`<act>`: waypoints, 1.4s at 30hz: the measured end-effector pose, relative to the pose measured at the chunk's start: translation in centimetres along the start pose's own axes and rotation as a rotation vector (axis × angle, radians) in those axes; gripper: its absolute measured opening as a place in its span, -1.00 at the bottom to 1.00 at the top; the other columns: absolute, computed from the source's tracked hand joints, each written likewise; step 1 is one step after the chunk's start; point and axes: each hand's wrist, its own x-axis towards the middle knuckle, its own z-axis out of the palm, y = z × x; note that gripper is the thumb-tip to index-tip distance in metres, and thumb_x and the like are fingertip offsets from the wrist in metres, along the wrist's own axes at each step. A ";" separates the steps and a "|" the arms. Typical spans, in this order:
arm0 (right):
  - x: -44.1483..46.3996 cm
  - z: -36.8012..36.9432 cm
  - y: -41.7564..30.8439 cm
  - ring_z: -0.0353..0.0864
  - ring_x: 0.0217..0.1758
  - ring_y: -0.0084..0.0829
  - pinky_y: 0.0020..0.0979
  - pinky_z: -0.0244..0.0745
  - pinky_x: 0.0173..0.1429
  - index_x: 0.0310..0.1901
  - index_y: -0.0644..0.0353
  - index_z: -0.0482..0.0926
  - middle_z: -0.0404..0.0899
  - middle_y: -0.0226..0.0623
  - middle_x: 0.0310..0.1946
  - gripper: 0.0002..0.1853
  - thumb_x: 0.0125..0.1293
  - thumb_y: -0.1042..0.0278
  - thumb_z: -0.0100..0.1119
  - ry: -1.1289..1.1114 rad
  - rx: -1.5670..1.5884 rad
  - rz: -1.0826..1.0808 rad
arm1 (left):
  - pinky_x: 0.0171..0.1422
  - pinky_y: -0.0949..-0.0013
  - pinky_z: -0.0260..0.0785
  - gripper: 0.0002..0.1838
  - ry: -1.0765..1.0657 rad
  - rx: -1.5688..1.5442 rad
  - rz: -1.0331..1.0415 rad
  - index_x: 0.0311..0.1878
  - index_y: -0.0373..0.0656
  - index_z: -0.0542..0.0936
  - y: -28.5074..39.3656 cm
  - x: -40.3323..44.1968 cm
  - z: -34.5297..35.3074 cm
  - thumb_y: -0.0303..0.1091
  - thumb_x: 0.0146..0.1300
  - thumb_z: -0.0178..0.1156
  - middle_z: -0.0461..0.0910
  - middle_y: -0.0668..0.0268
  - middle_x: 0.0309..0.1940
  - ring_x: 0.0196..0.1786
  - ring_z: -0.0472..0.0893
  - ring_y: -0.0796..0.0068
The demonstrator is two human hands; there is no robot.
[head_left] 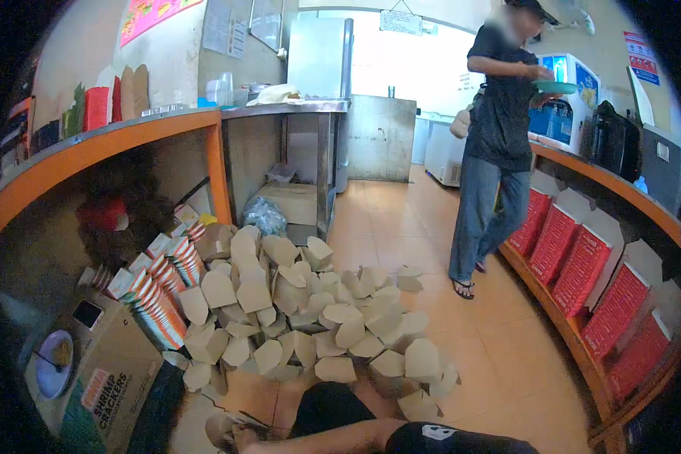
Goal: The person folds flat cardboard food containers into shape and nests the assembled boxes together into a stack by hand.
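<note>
Low in the view, one of my hands (pixel 244 437) is at a brown paper piece (pixel 218 431); its fingers are bent around the edge, small and partly dark. The forearm reaches in from the right along the bottom edge. My other hand cannot be made out. Just beyond my dark-clothed knee (pixel 329 408), a large heap of folded brown paper boxes (pixel 272 284) spreads over the tiled floor. Left of the heap stand stacks of orange and white printed cartons (pixel 159 291).
A shrimp crackers carton (pixel 117 378) holds a plate (pixel 55 363) and a phone (pixel 88 314). Red boxes (pixel 579 268) line the right shelf. Another person (pixel 499 113) stands in the aisle holding a green plate (pixel 556 87). A metal table (pixel 280 107) stands behind the heap.
</note>
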 end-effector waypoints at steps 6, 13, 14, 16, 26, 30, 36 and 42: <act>-1.9 -1.1 0.0 0.62 -0.09 -0.08 -0.04 0.44 0.17 -0.24 0.26 0.69 0.65 0.06 -0.17 -0.66 0.20 0.14 0.13 -0.030 -0.296 -0.253 | 0.53 -0.14 -0.06 -0.04 -0.021 0.619 0.182 0.30 -0.17 0.47 3.4 0.2 -0.2 0.20 -0.14 0.49 0.51 0.12 0.24 0.35 0.38 -0.02; -1.1 0.5 0.6 0.56 0.21 0.02 -0.11 0.42 0.30 0.02 0.27 0.67 0.61 0.14 0.08 -0.49 0.25 0.02 0.04 -0.094 -0.232 -0.126 | 0.46 0.05 0.22 0.08 0.196 0.209 0.000 0.27 -0.37 0.35 6.6 0.7 0.3 -0.08 -0.33 0.67 0.20 -0.10 0.33 0.29 0.40 -0.11; -1.8 -0.7 -0.3 0.56 0.20 0.05 -0.11 0.43 0.31 0.02 0.29 0.67 0.58 0.15 0.13 -0.49 0.24 0.03 0.08 -0.078 -0.163 -0.089 | 0.43 0.05 0.26 0.13 0.129 0.278 0.071 0.32 -0.35 0.27 6.6 1.1 -0.2 -0.10 -0.33 0.67 0.25 -0.10 0.30 0.29 0.40 -0.10; -0.7 0.3 0.7 0.60 0.14 0.10 -0.10 0.47 0.29 0.05 0.37 0.65 0.53 0.14 0.20 -0.46 0.18 0.07 0.18 -0.156 -0.191 -0.127 | 0.41 0.04 0.30 0.22 0.049 0.376 0.142 0.39 -0.32 0.14 5.2 1.4 -0.3 -0.14 -0.33 0.68 0.33 -0.09 0.25 0.30 0.41 -0.10; -1.7 -5.3 1.9 0.54 0.22 0.10 -0.07 0.45 0.32 -0.22 0.35 0.72 0.67 0.23 -0.18 -0.64 0.04 0.27 0.13 -0.405 -0.278 -0.261 | 0.38 0.02 0.31 0.29 0.103 0.220 0.003 0.41 -0.18 -0.04 8.0 0.9 -0.6 -0.14 -0.28 0.69 0.28 -0.13 0.29 0.31 0.41 -0.10; -1.8 -3.1 4.2 0.57 0.18 0.08 -0.06 0.47 0.26 -0.25 0.33 0.73 0.70 0.16 -0.26 -0.66 0.03 0.25 0.18 -0.403 -0.167 -0.182 | 0.39 0.03 0.30 0.32 0.134 0.270 0.049 0.42 -0.21 -0.05 7.0 0.7 0.2 -0.13 -0.30 0.70 0.29 -0.12 0.27 0.29 0.42 -0.10; -1.9 -2.7 0.2 0.68 0.07 -0.03 -0.08 0.46 0.24 -0.20 0.16 0.78 0.71 0.05 -0.08 -0.67 0.01 0.18 0.32 -0.317 -0.186 -0.180 | 0.47 0.05 0.20 0.30 0.049 0.334 0.042 0.39 -0.30 0.00 7.4 1.4 0.1 -0.14 -0.33 0.71 0.24 -0.06 0.28 0.32 0.38 -0.05; -3.0 -7.9 -2.0 0.67 0.08 -0.07 -0.14 0.51 0.19 -0.15 0.27 0.72 0.68 0.08 -0.03 -0.64 0.18 0.17 0.15 -0.403 -0.187 -0.182 | 0.45 0.09 0.19 0.26 0.113 0.201 0.054 0.36 -0.26 0.02 7.0 1.6 1.2 -0.15 -0.31 0.71 0.26 0.00 0.26 0.31 0.39 0.08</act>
